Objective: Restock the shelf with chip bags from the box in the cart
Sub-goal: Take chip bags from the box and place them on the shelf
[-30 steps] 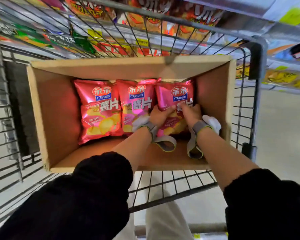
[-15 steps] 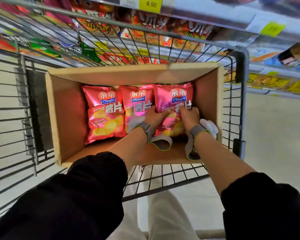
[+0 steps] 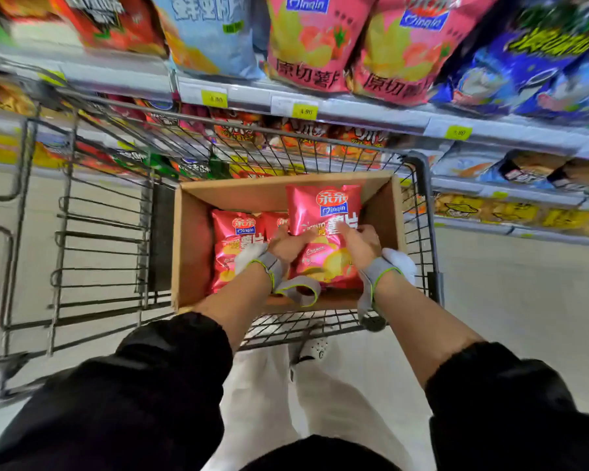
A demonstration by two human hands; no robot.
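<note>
as both hands [image 3: 323, 244] grip, chip bag [image 3: 323, 212] between fingers [image 3: 346, 229]

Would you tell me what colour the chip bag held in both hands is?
Glossy pink-red chip bag, yellow chips pictured; head view.

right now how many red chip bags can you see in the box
3. One bag is gripped by the left hand and right hand, raised at the box's right. One lies at left, one mostly hidden in the middle. More could lie underneath.
</note>
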